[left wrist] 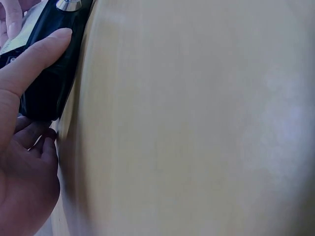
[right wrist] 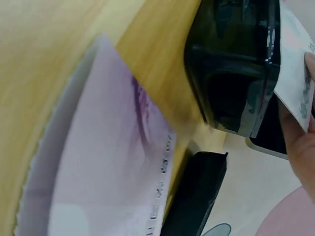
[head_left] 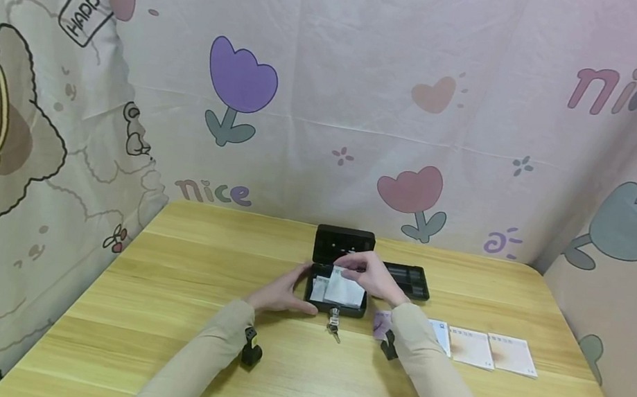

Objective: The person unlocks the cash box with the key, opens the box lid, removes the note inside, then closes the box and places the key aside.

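A small black cash box point(head_left: 359, 313) stands with its lid point(head_left: 343, 246) raised, and pale banknotes point(head_left: 319, 288) lie inside. My left hand point(head_left: 280, 292) grips the box at its left end; in the left wrist view its thumb point(left wrist: 44, 56) lies along the front wall. Above the box my right hand point(head_left: 368, 273) pinches a pale banknote point(head_left: 344, 290) by its upper edge. The right wrist view shows this note slanting over the box rim, under the fingers. Keys point(head_left: 333, 327) hang from the lock on the front of the box.
Behind the right hand lies a black compartment tray point(head_left: 415, 283). To the right on the wooden table are a purple banknote point(right wrist: 113, 152), a bluish one point(head_left: 440, 334) partly behind the sleeve, and two pale ones point(head_left: 470, 348). A printed cloth point(head_left: 324, 87) hangs behind the table.
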`<state>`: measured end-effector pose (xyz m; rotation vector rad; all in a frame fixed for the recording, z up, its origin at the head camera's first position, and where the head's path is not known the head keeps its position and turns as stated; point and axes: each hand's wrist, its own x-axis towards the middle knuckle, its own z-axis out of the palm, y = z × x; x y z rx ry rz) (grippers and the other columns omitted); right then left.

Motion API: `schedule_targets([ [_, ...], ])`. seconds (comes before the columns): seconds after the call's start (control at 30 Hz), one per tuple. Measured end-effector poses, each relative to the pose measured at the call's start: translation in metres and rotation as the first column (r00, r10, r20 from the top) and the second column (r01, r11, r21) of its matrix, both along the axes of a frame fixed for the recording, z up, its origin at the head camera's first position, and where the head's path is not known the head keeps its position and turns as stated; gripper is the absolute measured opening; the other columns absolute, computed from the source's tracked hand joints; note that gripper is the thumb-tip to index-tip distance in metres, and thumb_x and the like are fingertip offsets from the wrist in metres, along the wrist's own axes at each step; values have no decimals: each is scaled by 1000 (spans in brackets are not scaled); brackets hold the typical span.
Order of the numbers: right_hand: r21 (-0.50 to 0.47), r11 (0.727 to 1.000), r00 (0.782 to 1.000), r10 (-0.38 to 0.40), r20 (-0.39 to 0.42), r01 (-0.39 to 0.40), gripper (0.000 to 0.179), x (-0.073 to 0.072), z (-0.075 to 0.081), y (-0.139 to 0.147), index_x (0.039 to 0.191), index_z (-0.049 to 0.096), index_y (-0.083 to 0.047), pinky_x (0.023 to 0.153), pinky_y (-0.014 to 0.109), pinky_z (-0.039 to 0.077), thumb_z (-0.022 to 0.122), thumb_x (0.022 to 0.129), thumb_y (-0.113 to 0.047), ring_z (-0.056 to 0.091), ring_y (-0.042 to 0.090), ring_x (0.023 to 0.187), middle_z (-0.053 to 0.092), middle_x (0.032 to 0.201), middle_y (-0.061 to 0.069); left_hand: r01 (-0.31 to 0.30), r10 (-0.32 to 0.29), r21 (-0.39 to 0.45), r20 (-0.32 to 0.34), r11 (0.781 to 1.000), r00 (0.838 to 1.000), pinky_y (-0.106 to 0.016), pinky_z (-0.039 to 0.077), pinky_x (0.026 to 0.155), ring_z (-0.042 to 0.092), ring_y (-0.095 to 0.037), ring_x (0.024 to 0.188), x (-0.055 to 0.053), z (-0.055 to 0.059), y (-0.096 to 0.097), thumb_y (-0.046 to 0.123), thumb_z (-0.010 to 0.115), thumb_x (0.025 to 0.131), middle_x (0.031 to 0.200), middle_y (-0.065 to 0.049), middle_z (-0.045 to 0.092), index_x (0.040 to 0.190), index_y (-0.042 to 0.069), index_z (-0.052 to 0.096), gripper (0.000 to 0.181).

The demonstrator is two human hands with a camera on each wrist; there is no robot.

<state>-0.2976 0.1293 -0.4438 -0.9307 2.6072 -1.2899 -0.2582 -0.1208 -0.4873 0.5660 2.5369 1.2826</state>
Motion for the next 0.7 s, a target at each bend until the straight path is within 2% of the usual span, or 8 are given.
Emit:
schedule_targets([
  [0.2,-29,1000,999,-13,-31,12,23,3,6,0,116,74,-4,79,25,56,66,94,-3,67,15,91,76,111,12,5,-5,8,1,1000,1000,-54,22,128,24,-36,155,0,1,0,26,88,77,167,-19,24,161,6,19,111],
  [0.33,-48,998,999,-35,-41,33,21,6,11,1,112,76,-6,76,22,54,69,92,-5,66,12,85,77,103,11,2,-2,7,1,1000,1000,-53,22,128,24,-36,155,0,1,0,27,88,77,167,-19,23,161,5,19,111],
  [0.47,-68,996,998,-52,-39,50,18,11,16,3,108,76,-6,74,21,54,73,91,-8,65,12,81,75,95,11,-2,2,2,5,1000,1000,-53,22,128,24,-36,155,0,0,0,28,88,77,167,-19,23,160,3,18,111],
  [0.7,-90,995,998,-50,-32,47,15,20,21,10,104,77,-5,71,19,54,74,90,-10,65,11,78,75,92,12,0,0,-15,9,1000,1000,-53,22,128,23,-36,155,0,1,0,30,88,77,168,-18,21,161,5,17,113],
])
